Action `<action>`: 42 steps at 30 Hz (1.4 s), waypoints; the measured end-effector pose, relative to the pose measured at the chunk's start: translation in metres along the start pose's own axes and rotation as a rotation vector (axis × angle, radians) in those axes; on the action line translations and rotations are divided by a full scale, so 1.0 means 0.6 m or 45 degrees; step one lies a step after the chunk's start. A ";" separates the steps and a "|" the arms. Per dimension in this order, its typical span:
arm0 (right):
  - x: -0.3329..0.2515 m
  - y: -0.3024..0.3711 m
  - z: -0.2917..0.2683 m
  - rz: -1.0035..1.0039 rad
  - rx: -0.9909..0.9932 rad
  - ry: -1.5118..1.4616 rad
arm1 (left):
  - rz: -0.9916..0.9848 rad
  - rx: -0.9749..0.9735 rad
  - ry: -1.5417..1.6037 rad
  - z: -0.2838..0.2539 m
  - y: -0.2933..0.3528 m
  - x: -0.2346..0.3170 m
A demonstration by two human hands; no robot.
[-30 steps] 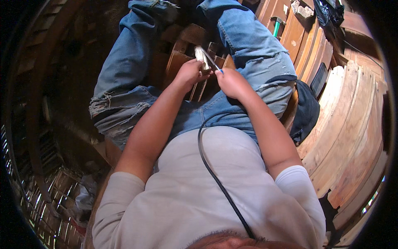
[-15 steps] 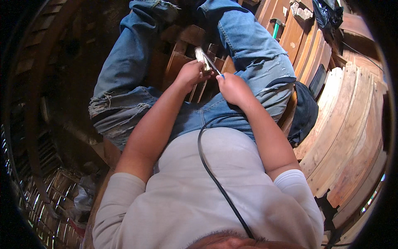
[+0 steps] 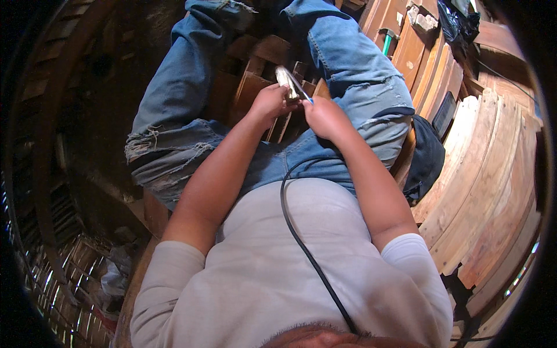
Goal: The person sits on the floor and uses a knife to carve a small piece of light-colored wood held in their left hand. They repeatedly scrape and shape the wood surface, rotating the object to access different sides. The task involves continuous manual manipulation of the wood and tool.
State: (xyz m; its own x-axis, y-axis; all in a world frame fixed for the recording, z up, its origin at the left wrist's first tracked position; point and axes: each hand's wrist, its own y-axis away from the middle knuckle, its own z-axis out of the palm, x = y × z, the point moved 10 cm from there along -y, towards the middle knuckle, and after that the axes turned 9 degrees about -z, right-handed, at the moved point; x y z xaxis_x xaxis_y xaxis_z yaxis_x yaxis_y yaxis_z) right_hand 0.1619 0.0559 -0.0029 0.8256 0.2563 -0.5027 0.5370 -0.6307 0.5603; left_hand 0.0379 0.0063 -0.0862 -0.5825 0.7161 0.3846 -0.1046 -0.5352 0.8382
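Observation:
Between my knees, my left hand [image 3: 270, 104] is closed around a pale, whitish piece [image 3: 284, 78] that looks like wood; its far end sticks out past the fingers. In my right hand [image 3: 326, 118], just beside it, is a slim metal tool [image 3: 302, 93] with a bit of blue at the grip. The tool's shaft slants away to the left and lies along the right side of the pale piece. Whether it is a knife or a chisel I cannot tell. Most of the grip is hidden by my fingers.
Stacked wooden boards [image 3: 481, 180] stand to the right. A green-handled hammer [image 3: 388, 42] lies on brown timber at the far right, near a black plastic bag [image 3: 458, 23]. Dark cloth [image 3: 428, 159] hangs beside my right leg. A black cable [image 3: 299, 235] runs down my shirt.
My right hand has moved slightly away from my body, bringing the slim tool further along the pale piece. My left hand has shifted a little to the right.

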 end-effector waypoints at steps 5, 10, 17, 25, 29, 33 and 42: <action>0.000 0.000 -0.005 -0.024 0.055 -0.047 | 0.007 0.016 -0.025 0.009 0.010 0.003; -0.008 0.026 -0.008 -0.007 -0.031 0.028 | -0.005 -0.011 -0.022 -0.005 -0.002 -0.005; -0.021 0.036 -0.022 -0.016 0.041 0.037 | 0.000 -0.030 0.066 0.008 0.005 0.002; -0.016 0.045 -0.020 -0.035 0.106 0.047 | 0.023 -0.017 0.037 0.015 0.015 0.008; -0.019 0.043 -0.020 -0.042 0.151 0.074 | 0.050 -0.009 0.015 0.015 0.009 0.005; -0.023 0.047 -0.023 -0.027 0.156 0.066 | 0.042 0.010 0.004 0.011 0.001 0.001; -0.027 0.015 -0.012 -0.013 0.032 0.109 | 0.031 0.015 0.078 0.006 -0.010 -0.010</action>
State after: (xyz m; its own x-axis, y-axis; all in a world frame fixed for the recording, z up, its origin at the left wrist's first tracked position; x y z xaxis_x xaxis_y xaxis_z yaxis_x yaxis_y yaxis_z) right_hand 0.1544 0.0516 0.0150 0.8323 0.3240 -0.4498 0.5421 -0.6455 0.5381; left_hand 0.0451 0.0067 -0.0920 -0.6328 0.6740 0.3810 -0.0804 -0.5467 0.8335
